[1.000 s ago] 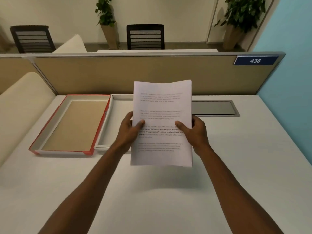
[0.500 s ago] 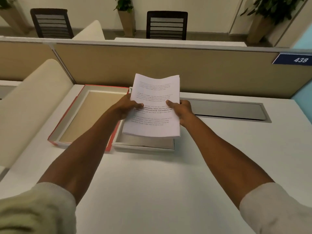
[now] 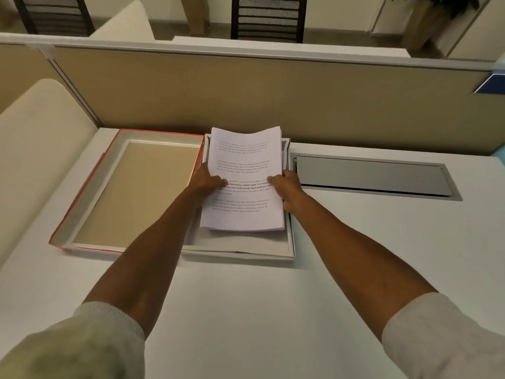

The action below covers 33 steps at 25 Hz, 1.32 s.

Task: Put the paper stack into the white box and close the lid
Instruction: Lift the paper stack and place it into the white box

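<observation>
The paper stack (image 3: 244, 157), white sheets with printed text, is held flat just above the open white box (image 3: 237, 254) at the back of the desk. My left hand (image 3: 206, 180) grips the stack's left edge, thumb on top. On the right edge sits my right hand (image 3: 287, 187), also with the thumb on the top sheet. The stack covers most of the box; only the box's near floor and rim show. The red-edged lid (image 3: 82, 192) lies upside down right beside the box on its left, its tan inside facing up.
A tan partition wall (image 3: 273, 99) runs along the desk's far edge. A grey cable flap (image 3: 369, 175) is set into the white desk (image 3: 273, 310) right of the box. A cream rounded panel (image 3: 35, 149) borders the left side. Chairs stand beyond the partition.
Both hands have carried the stack forward and down, from upright in front of me to nearly flat over the white box. The view has tilted downward.
</observation>
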Available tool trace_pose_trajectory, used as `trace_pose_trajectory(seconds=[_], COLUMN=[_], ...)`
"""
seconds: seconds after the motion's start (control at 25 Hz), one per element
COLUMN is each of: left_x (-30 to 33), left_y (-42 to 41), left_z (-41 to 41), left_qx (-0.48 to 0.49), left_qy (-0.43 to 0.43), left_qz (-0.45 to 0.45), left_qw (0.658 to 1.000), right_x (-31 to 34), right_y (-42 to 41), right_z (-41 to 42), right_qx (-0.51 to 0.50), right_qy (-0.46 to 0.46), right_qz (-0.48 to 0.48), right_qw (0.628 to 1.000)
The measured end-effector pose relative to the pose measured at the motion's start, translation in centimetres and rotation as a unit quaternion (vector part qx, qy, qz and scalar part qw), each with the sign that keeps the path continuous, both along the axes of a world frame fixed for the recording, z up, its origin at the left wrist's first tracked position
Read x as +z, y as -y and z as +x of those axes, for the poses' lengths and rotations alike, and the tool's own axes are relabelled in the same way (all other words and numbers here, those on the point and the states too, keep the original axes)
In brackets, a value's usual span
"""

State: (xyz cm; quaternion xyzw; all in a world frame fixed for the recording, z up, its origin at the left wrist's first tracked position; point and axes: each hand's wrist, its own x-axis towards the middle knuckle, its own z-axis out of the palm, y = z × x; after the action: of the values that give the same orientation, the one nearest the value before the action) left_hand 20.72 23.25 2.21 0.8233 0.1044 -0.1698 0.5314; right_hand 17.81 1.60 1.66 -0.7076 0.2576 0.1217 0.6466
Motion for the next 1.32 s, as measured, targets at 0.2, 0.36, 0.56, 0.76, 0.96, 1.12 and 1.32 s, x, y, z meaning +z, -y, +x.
trace_pose_trajectory(seconds=[0.2, 0.36, 0.56, 0.76, 0.96, 1.12, 1.32], left_x=[-1.4, -1.8, -1.6, -1.3, -1.3, -0.9, -0.4], left_y=[0.0, -0.1, -0.4, 0.4, 1.1, 2.2, 4.1], left_z=[0.4, -0.1, -0.8, -2.2, -2.4, -2.8, -4.6], left_qx=[0.021, 0.017, 0.012, -0.003, -0.018, -0.041, -0.051], left_qy=[0.017, 0.045, 0.022, 0.008, 0.016, -0.017, 0.091], left_qz=[0.016, 0.025, 0.065, 0.141, 0.184, 0.265, 0.392], left_qw=[1.0, 0.999, 0.998, 0.99, 0.983, 0.963, 0.914], right_x=[-0.6, -1.4, -1.8, -1.8, -2.0, -2.1, -2.0], right_y=[-0.7, -1.3, -1.6, -2.3, -3.1, -3.3, -3.5], right_z=[0.1, -0.8, -1.6, -1.9, -2.5, -2.5, -2.6], right_qx=[-0.014, -0.008, 0.029, 0.07, 0.057, 0.068, 0.055], right_qy=[0.027, 0.062, 0.063, 0.044, 0.036, 0.031, 0.026], right_qz=[-0.069, -0.128, -0.154, -0.236, -0.306, -0.33, -0.333], right_qw=[0.997, 0.99, 0.986, 0.968, 0.95, 0.941, 0.941])
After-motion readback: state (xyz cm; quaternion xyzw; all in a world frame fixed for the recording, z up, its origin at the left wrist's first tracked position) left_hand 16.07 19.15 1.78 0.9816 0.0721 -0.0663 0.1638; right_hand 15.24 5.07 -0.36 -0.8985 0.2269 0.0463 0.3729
